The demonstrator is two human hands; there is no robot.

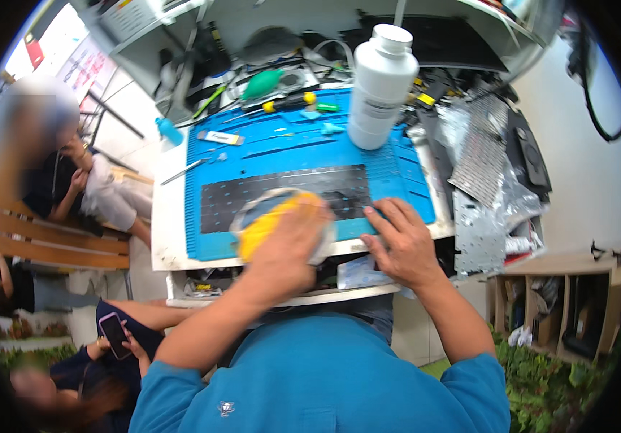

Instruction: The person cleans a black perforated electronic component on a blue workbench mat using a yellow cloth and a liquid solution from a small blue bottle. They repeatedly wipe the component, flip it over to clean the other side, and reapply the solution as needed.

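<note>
A black laptop keyboard point(281, 184) lies flat on the blue work mat point(415, 216). My left hand point(290, 242), smeared by motion, presses a bunched yellow and grey cloth point(261, 229) with a pale edge onto the keyboard's near middle part. The cloth covers some of the keys. At the keyboard's right end, my right hand point(406, 244) rests with its fingers spread, fingertips by the near right corner. Nothing is gripped in it. Beyond the keyboard stands a tall white plastic bottle point(381, 90), upright on the mat.
A yellow and black screwdriver point(289, 103), a green blower bulb point(262, 84) and a thin metal tool point(184, 172) lie around the mat. Metal plates point(480, 231) and plastic wrap crowd the right side. Below the tabletop, an open drawer point(206, 285) holds small items. People point(65, 166) sit at left.
</note>
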